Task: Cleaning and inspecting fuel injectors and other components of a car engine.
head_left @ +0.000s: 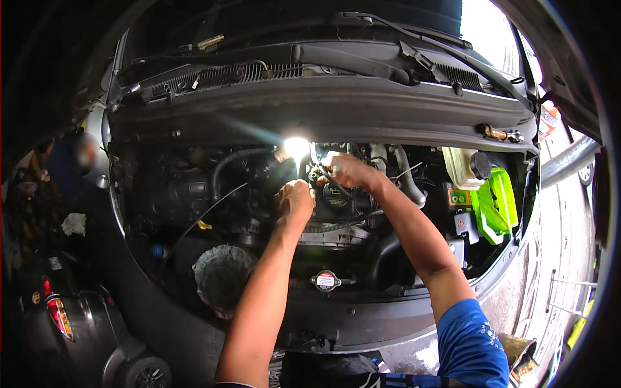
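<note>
Both my arms reach over the front of a car into its engine bay. My left hand (295, 200) is closed, fingers curled in beside the engine; whatever it grips is hidden. Just beyond it, a bright work light (297, 147) glares and washes out nearby parts. To the right, my right hand (350, 170) bends down with its fingers closed among hoses, and I cannot make out what is in them. A dark hose (339, 187) runs below those fingers. The black oil filler cap (336, 199) sits on the engine just in front of my right hand.
A radiator cap (325, 280) stands at the front. At left lies a crumpled-looking grey container (223, 275); a yellow dipstick handle (204, 225) is above it. On the right are a coolant reservoir (460, 171) and green plastic tray (497, 205). A tool (499, 134) rests on the cowl edge.
</note>
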`<state>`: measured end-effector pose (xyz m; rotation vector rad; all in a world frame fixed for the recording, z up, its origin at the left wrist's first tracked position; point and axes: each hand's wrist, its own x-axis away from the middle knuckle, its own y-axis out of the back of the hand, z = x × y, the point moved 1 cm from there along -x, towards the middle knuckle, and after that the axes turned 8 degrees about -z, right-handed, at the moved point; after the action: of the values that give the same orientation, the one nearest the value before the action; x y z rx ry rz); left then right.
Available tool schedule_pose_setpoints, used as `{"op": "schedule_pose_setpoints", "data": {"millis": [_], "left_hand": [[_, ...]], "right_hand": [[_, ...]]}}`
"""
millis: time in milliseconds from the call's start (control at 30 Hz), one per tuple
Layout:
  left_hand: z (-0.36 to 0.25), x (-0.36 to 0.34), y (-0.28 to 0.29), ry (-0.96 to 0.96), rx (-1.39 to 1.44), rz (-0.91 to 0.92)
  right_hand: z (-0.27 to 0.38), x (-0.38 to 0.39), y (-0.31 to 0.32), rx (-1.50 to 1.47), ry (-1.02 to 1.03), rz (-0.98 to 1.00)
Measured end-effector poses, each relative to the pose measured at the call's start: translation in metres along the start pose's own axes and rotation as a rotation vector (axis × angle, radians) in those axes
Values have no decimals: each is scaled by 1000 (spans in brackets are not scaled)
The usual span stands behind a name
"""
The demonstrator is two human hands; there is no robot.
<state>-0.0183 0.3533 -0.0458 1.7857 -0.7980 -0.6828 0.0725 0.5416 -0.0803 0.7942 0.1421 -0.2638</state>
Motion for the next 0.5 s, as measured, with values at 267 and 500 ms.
{"op": "schedule_pose_setpoints", "data": {"millis": [267,500], "left_hand": [[-33,-19,-12,197,-128,13],[-39,-28,-26,248,-163,8]], "right_hand": [[-15,0,1,-220,-44,-10],[-9,3,12,-146,16,-51]]}}
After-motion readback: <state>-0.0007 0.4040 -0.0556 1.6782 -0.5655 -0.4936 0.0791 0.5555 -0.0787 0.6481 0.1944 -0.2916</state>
